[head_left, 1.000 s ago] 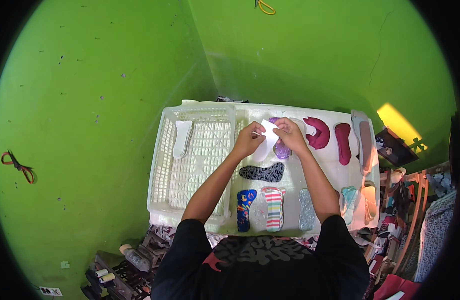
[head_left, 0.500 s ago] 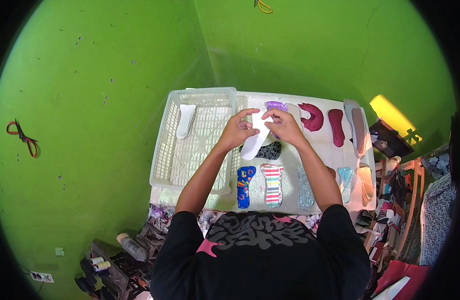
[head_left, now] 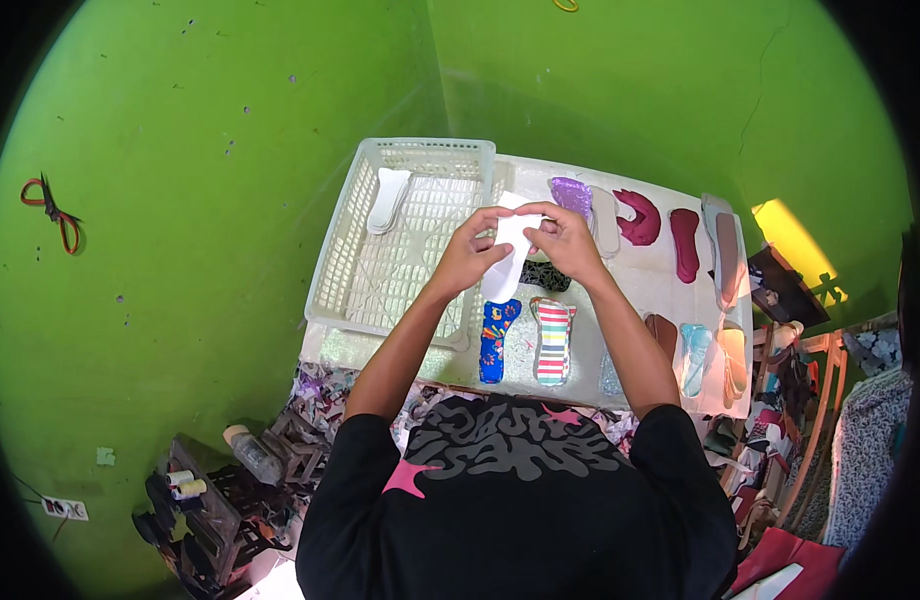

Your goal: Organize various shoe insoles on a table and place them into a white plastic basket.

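A white insole-shaped piece is held up over the table between both hands, its narrow lower part hanging free. My left hand pinches its left edge with thumb and fingers. Opposite it, my right hand grips the upper right side, and the fingertips of both hands meet near the top. Just behind and below lie a black patterned insole-shaped piece, a blue printed one and a striped one. Part of the black piece is covered by the white piece.
A pale plastic basket on the left holds white insole pieces. Rightward on the white table lie purple, grey and maroon pieces. Fabric scraps lie below the table edge; green walls stand behind.
The view has shifted, so the table sits a little higher. Both hands still hold the white piece, and their fingertips have come together at its top.
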`<state>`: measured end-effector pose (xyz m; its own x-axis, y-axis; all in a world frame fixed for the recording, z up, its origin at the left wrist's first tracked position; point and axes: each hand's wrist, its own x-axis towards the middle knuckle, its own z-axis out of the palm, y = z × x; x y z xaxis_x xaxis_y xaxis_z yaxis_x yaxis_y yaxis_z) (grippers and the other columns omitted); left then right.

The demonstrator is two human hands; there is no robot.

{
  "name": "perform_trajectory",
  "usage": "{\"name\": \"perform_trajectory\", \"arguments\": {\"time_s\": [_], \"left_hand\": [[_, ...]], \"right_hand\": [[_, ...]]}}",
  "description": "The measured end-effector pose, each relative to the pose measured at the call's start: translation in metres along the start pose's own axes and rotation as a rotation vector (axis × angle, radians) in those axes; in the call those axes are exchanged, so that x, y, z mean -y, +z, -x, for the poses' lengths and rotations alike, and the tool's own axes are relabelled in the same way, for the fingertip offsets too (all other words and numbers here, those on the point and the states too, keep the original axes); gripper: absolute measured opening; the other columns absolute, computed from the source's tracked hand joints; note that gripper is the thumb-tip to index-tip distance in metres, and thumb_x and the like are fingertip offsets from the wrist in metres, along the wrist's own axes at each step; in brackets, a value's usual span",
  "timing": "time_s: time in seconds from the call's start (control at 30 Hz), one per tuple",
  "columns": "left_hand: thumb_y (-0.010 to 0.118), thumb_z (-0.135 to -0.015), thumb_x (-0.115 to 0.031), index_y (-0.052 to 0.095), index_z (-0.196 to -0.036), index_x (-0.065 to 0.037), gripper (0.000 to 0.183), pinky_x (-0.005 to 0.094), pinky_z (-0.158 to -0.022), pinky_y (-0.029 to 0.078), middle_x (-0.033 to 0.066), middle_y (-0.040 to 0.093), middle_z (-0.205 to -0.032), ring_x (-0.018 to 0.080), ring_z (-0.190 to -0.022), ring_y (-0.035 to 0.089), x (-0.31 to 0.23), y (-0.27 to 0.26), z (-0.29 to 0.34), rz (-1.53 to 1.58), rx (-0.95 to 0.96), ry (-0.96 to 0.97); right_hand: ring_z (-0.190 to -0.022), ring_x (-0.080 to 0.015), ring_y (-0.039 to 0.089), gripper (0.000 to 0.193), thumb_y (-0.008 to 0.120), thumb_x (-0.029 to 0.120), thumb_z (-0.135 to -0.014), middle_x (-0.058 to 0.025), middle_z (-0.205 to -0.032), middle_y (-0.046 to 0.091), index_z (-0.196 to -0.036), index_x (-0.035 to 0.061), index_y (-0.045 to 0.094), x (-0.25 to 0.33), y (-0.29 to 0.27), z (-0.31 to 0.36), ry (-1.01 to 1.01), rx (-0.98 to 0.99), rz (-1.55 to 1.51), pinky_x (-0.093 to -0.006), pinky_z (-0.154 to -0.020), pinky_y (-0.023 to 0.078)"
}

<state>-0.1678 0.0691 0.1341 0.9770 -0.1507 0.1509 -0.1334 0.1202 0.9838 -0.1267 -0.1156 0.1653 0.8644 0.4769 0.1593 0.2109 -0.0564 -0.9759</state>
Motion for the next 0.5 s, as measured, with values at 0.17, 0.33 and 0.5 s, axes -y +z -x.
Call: {"name": "perform_trajectory", "arguments": {"time_s": [0.17, 0.33, 0.5], "left_hand": [[0.063, -0.08, 0.005, 0.048, -0.12, -0.005, 0.044, 0.0268, -0.086, 0.048, 0.0074, 0.053, -0.115, 0.0157, -0.103, 0.056, -0.001, -0.009, 0.02, -0.013, -0.01, -0.099], [0.06, -0.082, 0.005, 0.055, -0.113, -0.004, 0.033, 0.0239, -0.074, 0.049, 0.0044, 0.056, -0.111, 0.0108, -0.086, 0.06, 0.003, -0.028, 0.039, 0.0, 0.043, -0.13], [0.06, -0.082, 0.005, 0.055, -0.115, -0.004, 0.034, 0.0239, -0.073, 0.048, 0.0042, 0.056, -0.111, 0.0102, -0.087, 0.059, 0.002, -0.045, 0.056, -0.01, -0.019, -0.172]], "right_hand": [[-0.063, -0.007, 0.057, 0.03, 0.061, -0.003, -0.082, -0.0044, -0.087, 0.064, -0.112, -0.0003, 0.06, -0.014, 0.01, -0.001, 0.033, -0.024, 0.006, -0.0217, -0.058, 0.047], [-0.064, -0.0076, 0.058, 0.03, 0.06, -0.003, -0.082, -0.0056, -0.089, 0.064, -0.112, -0.0008, 0.059, -0.022, 0.019, -0.01, 0.051, -0.062, -0.02, -0.0216, -0.059, 0.048], [-0.06, -0.0074, 0.057, 0.029, 0.059, -0.001, -0.083, -0.0007, -0.066, 0.06, -0.112, 0.0033, 0.061, -0.028, 0.037, -0.029, 0.037, -0.074, -0.069, -0.0218, -0.057, 0.043]]}}
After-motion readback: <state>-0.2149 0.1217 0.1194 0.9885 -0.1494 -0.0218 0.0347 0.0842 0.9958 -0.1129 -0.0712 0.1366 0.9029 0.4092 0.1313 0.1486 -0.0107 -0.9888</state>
